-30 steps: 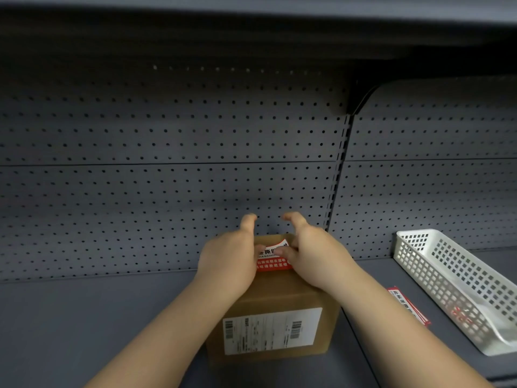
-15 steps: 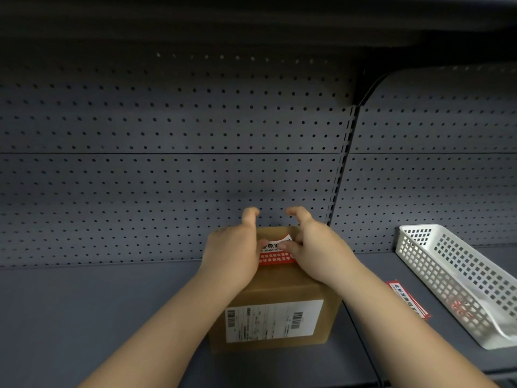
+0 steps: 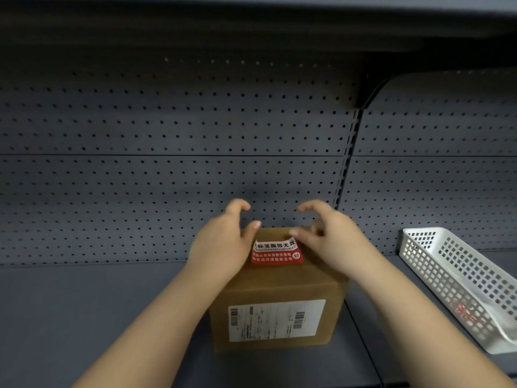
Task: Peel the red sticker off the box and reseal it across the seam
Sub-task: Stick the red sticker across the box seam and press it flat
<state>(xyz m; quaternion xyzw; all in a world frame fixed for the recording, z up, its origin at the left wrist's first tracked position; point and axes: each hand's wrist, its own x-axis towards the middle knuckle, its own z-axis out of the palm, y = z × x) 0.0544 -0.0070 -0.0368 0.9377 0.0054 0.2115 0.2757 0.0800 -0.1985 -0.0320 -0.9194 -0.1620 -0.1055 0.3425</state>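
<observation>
You are facing a dark grey metal shelf (image 3: 98, 317) with a smooth, matte deck, backed by a pegboard panel (image 3: 167, 163) of the same grey, punched with even rows of small round holes. A slotted upright (image 3: 348, 152) splits the back panel into two bays, and another shelf overhangs above in shadow.

Your left hand (image 3: 221, 245) rests on the left top edge of the cardboard box (image 3: 279, 287), fingers loosely curled and spread, the thumb tip near the sticker's upper left corner; it grips nothing. The box is plain brown corrugated board, square-edged, standing on the deck in the middle of the view close to the pegboard. A white shipping label (image 3: 275, 320) with barcodes covers much of its near face.

The red sticker (image 3: 277, 252) lies on the box top between your hands, a rectangle with a white band of black characters above red rows of white print; its upper edge looks slightly lifted. Whether it crosses the seam, you cannot tell.

Your right hand (image 3: 333, 239) hovers at the right top edge, fingers curved and parted, one fingertip touching the sticker's upper right corner.

To the right, a white plastic basket (image 3: 458, 281) with a perforated grid wall sits on the deck, well apart from the box; something red shows dimly through its mesh.
</observation>
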